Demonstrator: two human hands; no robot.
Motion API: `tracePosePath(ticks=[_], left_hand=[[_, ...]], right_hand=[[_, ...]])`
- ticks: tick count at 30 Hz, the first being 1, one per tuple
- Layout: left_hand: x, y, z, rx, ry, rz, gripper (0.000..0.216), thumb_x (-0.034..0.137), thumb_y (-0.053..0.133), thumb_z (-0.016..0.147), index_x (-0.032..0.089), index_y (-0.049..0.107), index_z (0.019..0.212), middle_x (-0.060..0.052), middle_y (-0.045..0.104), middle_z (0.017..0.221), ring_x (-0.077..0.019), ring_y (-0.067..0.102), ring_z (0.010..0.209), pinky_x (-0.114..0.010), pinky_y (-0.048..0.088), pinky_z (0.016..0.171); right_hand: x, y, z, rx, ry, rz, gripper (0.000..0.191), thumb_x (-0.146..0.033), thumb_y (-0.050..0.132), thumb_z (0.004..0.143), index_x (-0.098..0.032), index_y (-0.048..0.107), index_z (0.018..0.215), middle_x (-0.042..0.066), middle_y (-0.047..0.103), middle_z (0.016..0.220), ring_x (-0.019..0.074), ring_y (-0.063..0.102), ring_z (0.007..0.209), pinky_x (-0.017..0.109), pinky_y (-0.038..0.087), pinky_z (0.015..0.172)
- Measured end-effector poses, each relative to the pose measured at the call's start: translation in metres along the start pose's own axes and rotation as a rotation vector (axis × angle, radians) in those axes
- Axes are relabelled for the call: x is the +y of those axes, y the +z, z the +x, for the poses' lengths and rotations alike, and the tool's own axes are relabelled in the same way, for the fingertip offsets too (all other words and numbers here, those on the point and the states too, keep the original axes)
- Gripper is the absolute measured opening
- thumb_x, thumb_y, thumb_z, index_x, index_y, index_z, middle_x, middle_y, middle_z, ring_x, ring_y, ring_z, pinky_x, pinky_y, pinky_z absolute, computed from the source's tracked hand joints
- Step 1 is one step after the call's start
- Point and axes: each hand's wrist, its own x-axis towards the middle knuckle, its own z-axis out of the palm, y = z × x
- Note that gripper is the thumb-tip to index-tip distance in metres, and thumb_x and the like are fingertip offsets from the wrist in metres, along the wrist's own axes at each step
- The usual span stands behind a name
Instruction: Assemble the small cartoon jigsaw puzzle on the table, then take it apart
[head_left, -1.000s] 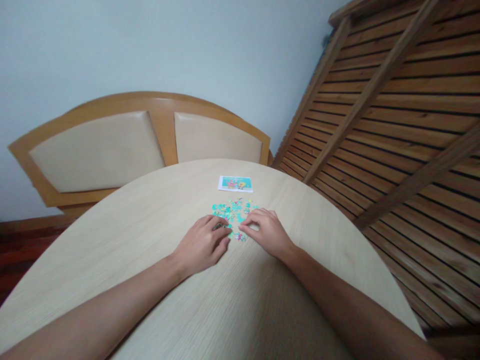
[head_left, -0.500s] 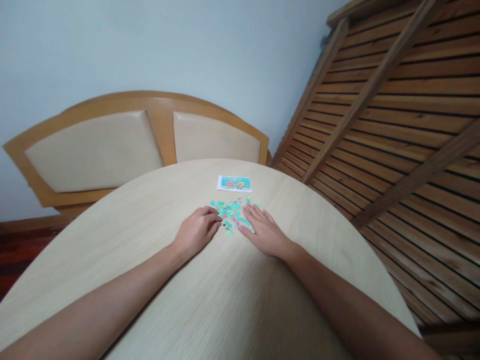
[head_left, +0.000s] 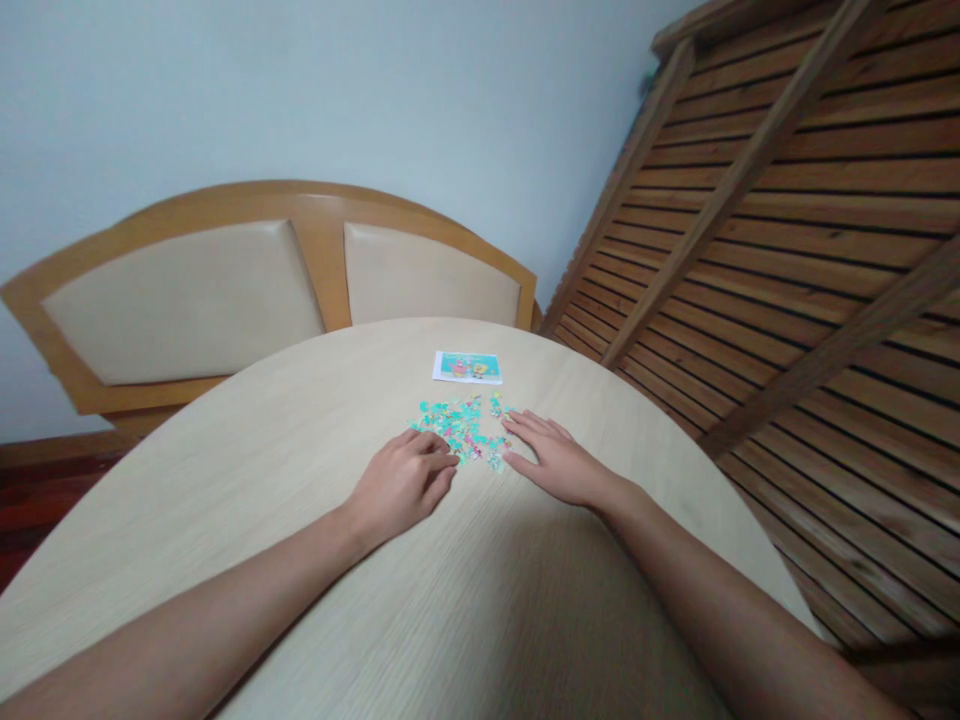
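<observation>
A scatter of small teal and pink puzzle pieces (head_left: 461,425) lies on the round pale wooden table (head_left: 300,420). My left hand (head_left: 401,482) rests at the pile's near left edge with its fingers curled and their tips touching the pieces; I cannot make out anything in them. My right hand (head_left: 559,462) lies flat and open on the table just right of the pile, fingers stretched out. A small printed picture card (head_left: 468,367) sits beyond the pieces.
A wooden bench back with two cream padded panels (head_left: 225,295) stands behind the table against a pale wall. A slatted wooden frame (head_left: 787,230) leans at the right, close to the table's edge.
My right hand has slid to the right, off the pieces, and flattened out. My left hand drew slightly back and curled. The pieces are spread wider than before.
</observation>
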Motion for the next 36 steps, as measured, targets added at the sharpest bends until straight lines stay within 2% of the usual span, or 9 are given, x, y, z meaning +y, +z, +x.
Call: tracePosePath(ticks=[5,9,13,19,26,36], left_hand=[[-0.006,0.002,0.001,0.035,-0.045,0.013,0.026,0.028,0.051,0.098,0.019,0.071,0.112,-0.011,0.066,0.113,-0.0285,0.061,0.105,-0.048,0.053,0.093],[-0.001,-0.001,-0.003,0.035,0.039,-0.059,0.026,0.027,0.050,0.099,0.019,0.069,0.115,-0.010,0.066,0.115,-0.0259,0.061,0.106,-0.045,0.052,0.095],[0.007,-0.004,-0.005,-0.020,0.205,-0.119,0.026,0.027,0.050,0.100,0.020,0.068,0.118,-0.009,0.066,0.120,-0.0238,0.061,0.113,-0.044,0.050,0.101],[0.011,-0.004,-0.007,-0.063,0.243,-0.115,0.033,0.027,0.049,0.100,0.022,0.063,0.129,-0.009,0.065,0.129,-0.0255,0.059,0.121,-0.045,0.051,0.104],[0.009,-0.001,-0.007,-0.062,0.212,-0.125,0.035,0.021,0.046,0.099,0.019,0.062,0.130,-0.009,0.066,0.131,-0.0247,0.059,0.123,-0.045,0.051,0.106],[0.008,0.000,-0.006,-0.061,0.210,-0.136,0.031,0.019,0.046,0.097,0.019,0.065,0.122,-0.008,0.069,0.124,-0.0234,0.061,0.118,-0.043,0.052,0.103]], right_hand=[[-0.006,0.008,0.007,0.101,0.065,-0.045,0.053,-0.045,0.050,0.100,-0.018,0.051,0.145,0.014,0.047,0.154,0.0310,0.037,0.146,0.056,0.028,0.119],[-0.012,-0.003,0.002,0.141,-0.070,-0.023,0.041,-0.035,0.055,0.098,-0.018,0.061,0.134,0.014,0.058,0.142,0.0275,0.050,0.134,0.048,0.039,0.112],[-0.030,-0.018,-0.008,0.074,-0.182,-0.021,0.026,-0.027,0.067,0.090,-0.023,0.072,0.115,0.009,0.068,0.122,0.0270,0.058,0.118,0.045,0.045,0.103],[-0.055,-0.016,-0.011,-0.014,-0.209,-0.005,0.016,-0.031,0.070,0.090,-0.021,0.077,0.100,0.006,0.073,0.103,0.0245,0.064,0.102,0.040,0.047,0.093],[-0.060,-0.013,-0.015,-0.066,-0.278,0.053,0.017,-0.027,0.071,0.089,-0.020,0.076,0.103,0.006,0.072,0.105,0.0219,0.064,0.101,0.035,0.049,0.091],[-0.080,-0.008,-0.025,-0.138,-0.463,0.061,0.023,-0.026,0.068,0.089,-0.020,0.073,0.111,0.007,0.071,0.116,0.0241,0.063,0.108,0.037,0.048,0.098]])
